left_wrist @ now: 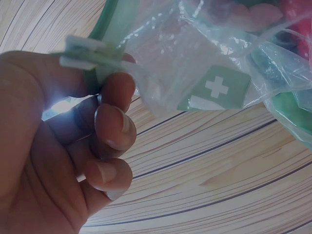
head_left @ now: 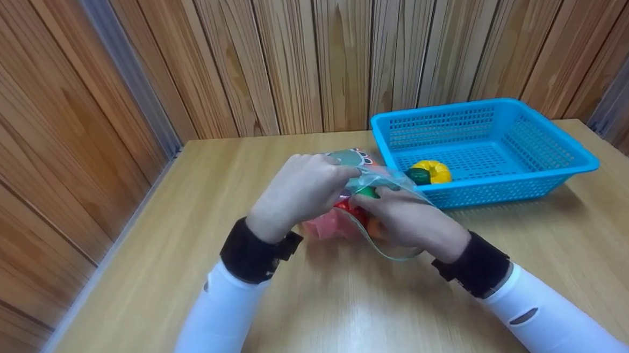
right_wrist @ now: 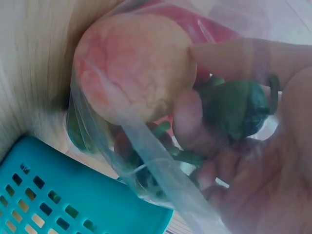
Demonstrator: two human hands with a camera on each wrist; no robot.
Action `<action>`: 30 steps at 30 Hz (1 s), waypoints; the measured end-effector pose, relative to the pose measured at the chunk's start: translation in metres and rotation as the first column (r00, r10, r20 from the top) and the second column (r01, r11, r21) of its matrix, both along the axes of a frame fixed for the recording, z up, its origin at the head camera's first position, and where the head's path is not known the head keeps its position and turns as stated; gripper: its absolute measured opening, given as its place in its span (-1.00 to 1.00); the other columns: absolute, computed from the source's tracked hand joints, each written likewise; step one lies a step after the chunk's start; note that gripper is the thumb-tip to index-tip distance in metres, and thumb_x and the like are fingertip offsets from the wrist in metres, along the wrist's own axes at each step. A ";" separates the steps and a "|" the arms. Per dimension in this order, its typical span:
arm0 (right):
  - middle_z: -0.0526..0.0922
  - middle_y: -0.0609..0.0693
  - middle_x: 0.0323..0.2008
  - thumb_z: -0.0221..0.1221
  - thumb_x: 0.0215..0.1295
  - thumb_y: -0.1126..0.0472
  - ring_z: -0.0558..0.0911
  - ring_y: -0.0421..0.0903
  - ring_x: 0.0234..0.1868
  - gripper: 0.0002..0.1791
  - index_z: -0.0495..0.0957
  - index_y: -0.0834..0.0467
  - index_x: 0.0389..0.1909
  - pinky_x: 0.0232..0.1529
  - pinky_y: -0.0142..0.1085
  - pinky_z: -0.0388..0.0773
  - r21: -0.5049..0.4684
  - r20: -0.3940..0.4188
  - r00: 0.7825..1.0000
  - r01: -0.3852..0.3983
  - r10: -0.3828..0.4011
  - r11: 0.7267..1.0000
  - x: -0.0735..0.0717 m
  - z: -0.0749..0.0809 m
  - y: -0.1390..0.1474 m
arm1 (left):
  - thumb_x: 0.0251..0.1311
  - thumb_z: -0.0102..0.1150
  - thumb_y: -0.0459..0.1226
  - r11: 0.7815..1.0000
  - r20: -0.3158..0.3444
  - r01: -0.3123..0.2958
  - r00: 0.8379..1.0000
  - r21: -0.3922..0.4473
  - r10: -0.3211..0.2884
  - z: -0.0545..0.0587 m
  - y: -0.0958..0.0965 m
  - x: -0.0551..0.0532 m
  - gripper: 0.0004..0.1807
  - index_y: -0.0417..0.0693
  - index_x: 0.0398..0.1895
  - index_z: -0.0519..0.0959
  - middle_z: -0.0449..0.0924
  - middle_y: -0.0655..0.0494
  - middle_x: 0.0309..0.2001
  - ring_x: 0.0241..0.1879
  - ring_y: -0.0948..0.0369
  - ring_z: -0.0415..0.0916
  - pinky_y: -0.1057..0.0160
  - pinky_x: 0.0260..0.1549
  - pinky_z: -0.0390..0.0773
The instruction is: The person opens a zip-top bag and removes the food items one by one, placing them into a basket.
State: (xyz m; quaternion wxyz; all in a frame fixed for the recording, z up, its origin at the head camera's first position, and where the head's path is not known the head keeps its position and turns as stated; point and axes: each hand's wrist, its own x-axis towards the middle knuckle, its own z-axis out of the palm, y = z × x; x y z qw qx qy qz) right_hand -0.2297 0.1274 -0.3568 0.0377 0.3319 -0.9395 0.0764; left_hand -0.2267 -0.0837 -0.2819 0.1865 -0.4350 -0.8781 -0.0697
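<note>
Left hand, back uppermost, grips the upper edge of a clear bag with a green rim and printed side. Right hand reaches into the bag's mouth, its fingertips partly hidden; beside them show a green item and a red item. Both wrists wear black bands over white sleeves. Behind and to the right, a blue basket holds a yellow item and a dark green item, touching, in its near left corner. Table and panelled walls are wood-grained.
</note>
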 end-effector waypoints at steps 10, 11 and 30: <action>0.61 -0.03 0.04 0.49 -0.01 0.19 0.48 -0.04 -0.03 -0.36 0.56 -0.02 0.18 -0.13 -0.29 0.56 -0.058 -0.052 0.995 -0.084 0.081 0.995 0.000 0.008 -0.002 | 0.30 0.26 -0.25 1.000 -0.009 -0.006 1.000 -0.001 0.006 0.001 -0.001 0.001 -0.76 0.02 0.01 0.72 0.65 0.08 -0.50 -0.61 0.19 0.39 0.34 -0.55 0.49; 0.62 -0.03 0.04 0.49 -0.01 0.19 0.49 -0.04 -0.04 -0.37 0.57 -0.01 0.17 -0.14 -0.29 0.56 -0.064 -0.055 0.995 -0.086 0.082 0.994 0.002 0.010 -0.002 | 0.29 0.27 -0.25 1.000 -0.012 -0.008 1.000 -0.002 0.008 0.001 -0.001 0.001 -0.76 0.02 0.00 0.72 0.65 0.08 -0.50 -0.60 0.19 0.40 0.34 -0.54 0.50; 0.76 -0.02 -0.23 0.30 0.04 0.29 0.63 -0.16 -0.39 -0.59 0.66 0.05 -0.01 -0.33 -0.35 0.64 -0.245 -0.203 0.930 -0.352 0.307 0.903 0.037 0.060 0.018 | 0.35 0.19 -0.23 0.999 0.014 -0.044 0.999 -0.006 0.044 0.003 -0.002 0.001 -0.68 -0.07 0.12 0.65 0.77 0.04 -0.21 -0.43 0.16 0.66 0.34 -0.28 0.65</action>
